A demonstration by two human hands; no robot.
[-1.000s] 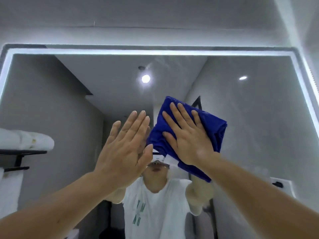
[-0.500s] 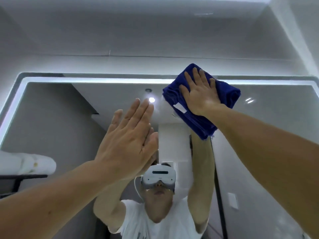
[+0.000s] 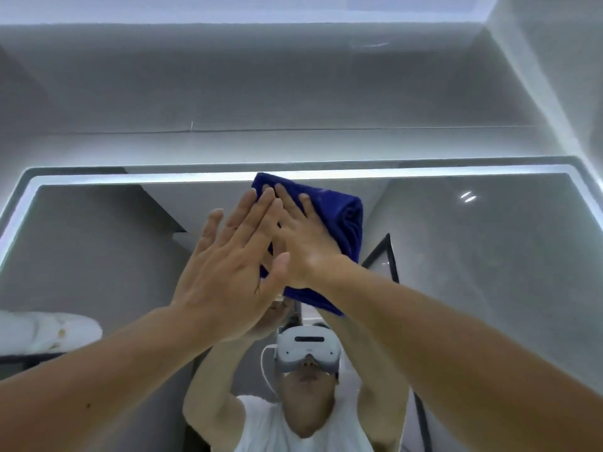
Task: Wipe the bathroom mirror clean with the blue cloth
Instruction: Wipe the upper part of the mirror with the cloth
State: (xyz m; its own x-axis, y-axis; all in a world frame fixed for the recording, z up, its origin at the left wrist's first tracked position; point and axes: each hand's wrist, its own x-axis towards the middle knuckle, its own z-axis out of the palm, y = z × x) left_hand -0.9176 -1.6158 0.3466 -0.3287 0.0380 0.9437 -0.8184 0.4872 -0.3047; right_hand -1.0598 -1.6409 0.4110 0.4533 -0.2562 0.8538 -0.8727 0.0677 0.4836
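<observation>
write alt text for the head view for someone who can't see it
A person's right hand presses a folded blue cloth flat against a bathroom mirror at its lit top edge. The left hand is raised flat and open beside it. The glass reflects the wearer's white headset.

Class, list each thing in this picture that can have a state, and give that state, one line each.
blue cloth: folded, pressed flat against the mirror
right hand: open, pressing the cloth
left hand: open, holding nothing
edge light: lit
white towel: rolled
</observation>
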